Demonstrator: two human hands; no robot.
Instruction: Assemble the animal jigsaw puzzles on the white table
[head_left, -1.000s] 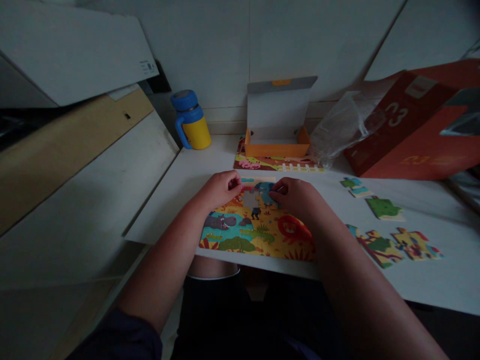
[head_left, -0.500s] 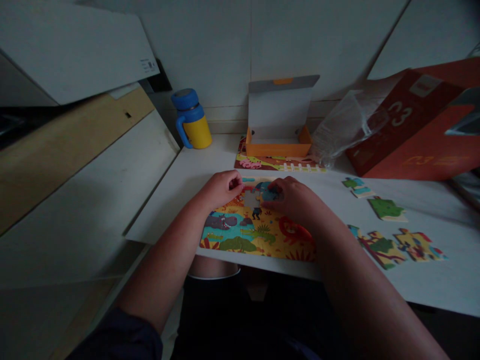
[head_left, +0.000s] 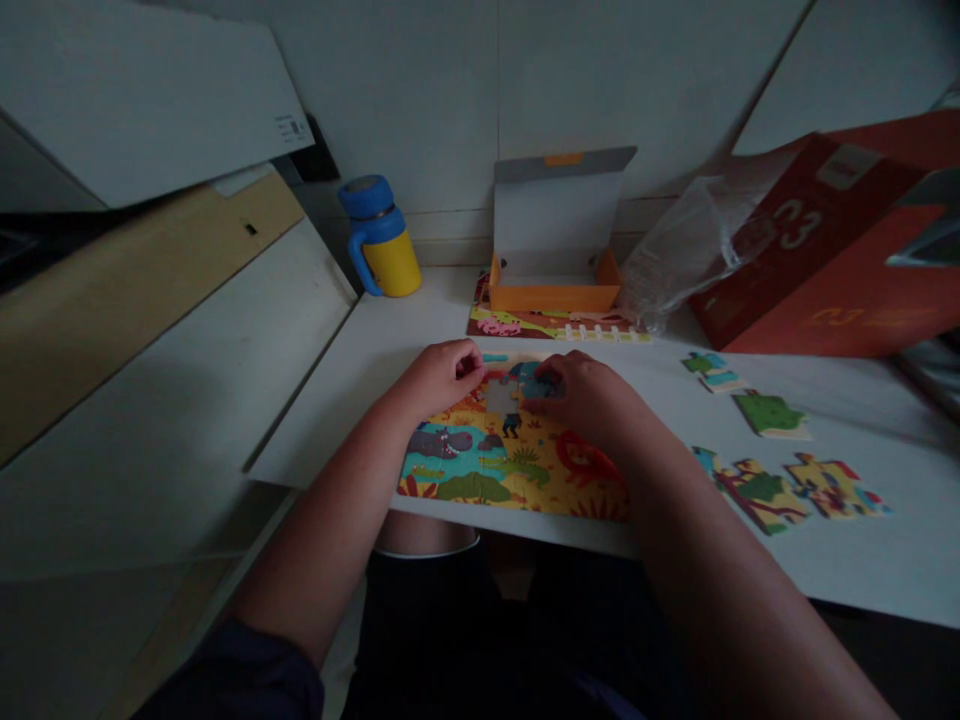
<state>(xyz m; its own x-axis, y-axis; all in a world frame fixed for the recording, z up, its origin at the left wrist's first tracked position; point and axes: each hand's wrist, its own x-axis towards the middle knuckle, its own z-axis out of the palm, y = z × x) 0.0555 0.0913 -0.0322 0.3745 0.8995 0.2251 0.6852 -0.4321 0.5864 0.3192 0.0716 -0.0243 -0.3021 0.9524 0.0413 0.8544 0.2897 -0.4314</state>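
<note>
A jigsaw puzzle [head_left: 517,465] with a hippo, a crocodile and a red lion lies flat near the table's front edge. A pale gap [head_left: 501,397] shows in its upper middle. My right hand [head_left: 581,385] has thumb and fingers closed on a blue puzzle piece [head_left: 529,380] just right of the gap; the hand partly covers it. My left hand [head_left: 450,375] rests at the puzzle's upper left corner, fingers curled in toward the thumb. Whether anything is between those fingertips is hidden.
Loose puzzle pieces [head_left: 769,412] lie on the right of the white table [head_left: 330,410]. Behind the puzzle stands an open orange box [head_left: 555,298] on a picture sheet [head_left: 510,325]. A blue-yellow flask [head_left: 394,262], a clear plastic bag [head_left: 667,255] and a red box [head_left: 825,270] line the back.
The view has shifted very slightly. Both hands stay almost in the same place over the puzzle, with the right hand still at the blue piece.
</note>
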